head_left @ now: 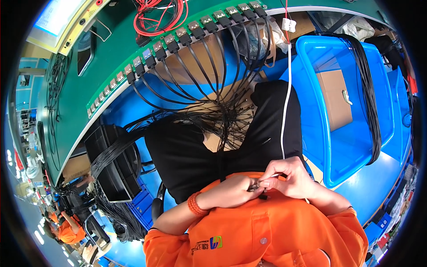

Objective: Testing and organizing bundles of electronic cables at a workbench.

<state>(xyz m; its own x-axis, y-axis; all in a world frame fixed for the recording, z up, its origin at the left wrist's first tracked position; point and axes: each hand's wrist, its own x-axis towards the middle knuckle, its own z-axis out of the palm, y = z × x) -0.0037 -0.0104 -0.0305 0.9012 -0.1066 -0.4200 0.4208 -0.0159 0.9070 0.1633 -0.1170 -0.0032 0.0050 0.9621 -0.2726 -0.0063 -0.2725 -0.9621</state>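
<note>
My left hand (236,190) and my right hand (286,178) meet over my orange shirt, both with fingers pinched on a small cable connector (256,187); its detail is mostly hidden by the fingers. A thin dark cable shows between the right thumb and forefinger. A white cable (287,89) hangs down behind my right hand. Beyond my lap, black cables (222,111) run from a long row of plugs on a green circuit board strip (107,88) along the bench edge, and gather in a tangle between my knees.
A blue bin (318,164) with cardboard and draped black cables stands at right. A black tray (115,173) with cable bundles is at left, near blue crates. The green bench (109,49) holds red wires and a yellow instrument. Another person in orange (70,229) sits at far lower left.
</note>
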